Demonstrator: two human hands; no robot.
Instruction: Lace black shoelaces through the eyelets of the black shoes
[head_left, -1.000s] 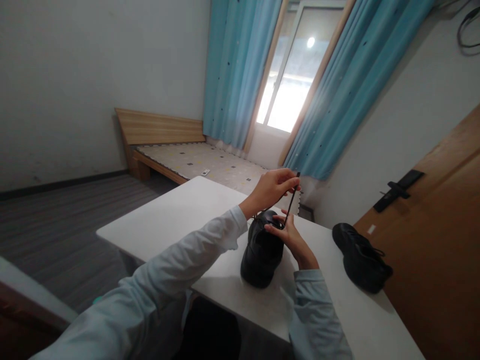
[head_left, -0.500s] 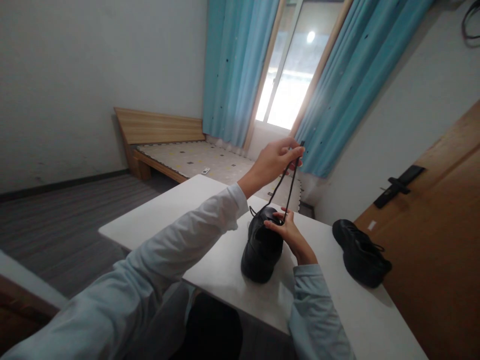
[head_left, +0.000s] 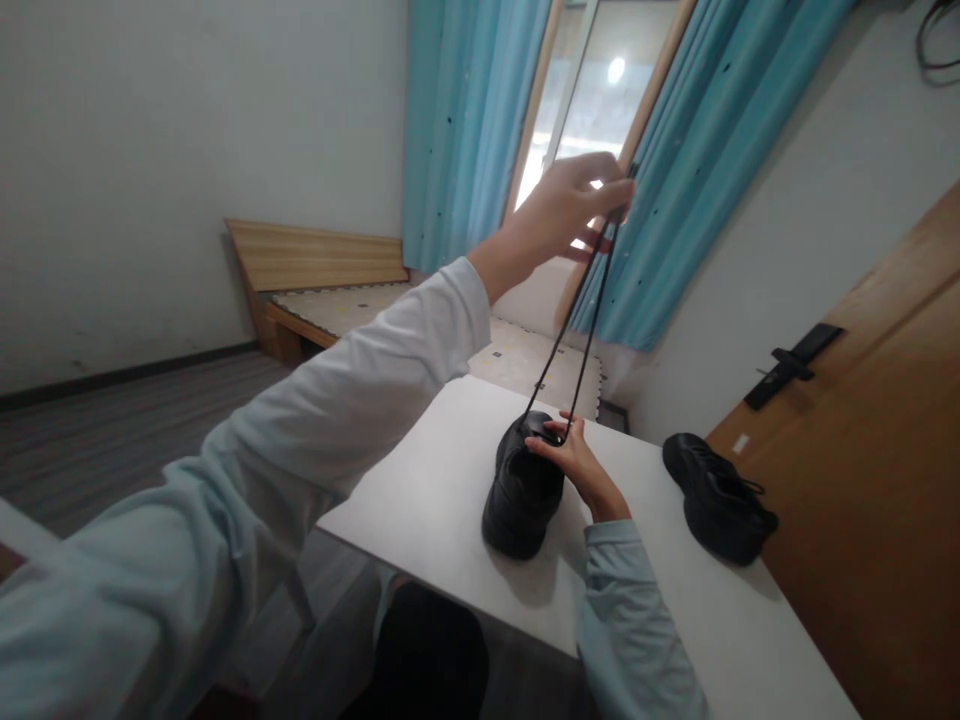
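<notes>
Here, grasps a black shoe point(head_left: 516, 512) by its tongue area with the right hand point(head_left: 576, 460), keeping it upright on a white table point(head_left: 435, 520) with its heel toward the camera, and pinches two strands of dark lace point(head_left: 588, 345) in the fingers of the raised left hand point(head_left: 562, 212), taut above the shoe. Faces, past a second black shoe point(head_left: 716, 500) at the table's right side near a wooden door point(head_left: 862, 430), a bed point(head_left: 322, 260) and blue curtains point(head_left: 472, 120) flanking a bright window point(head_left: 600, 110).

blue curtains point(head_left: 465, 130) beside bright window point(head_left: 600, 110)
</notes>
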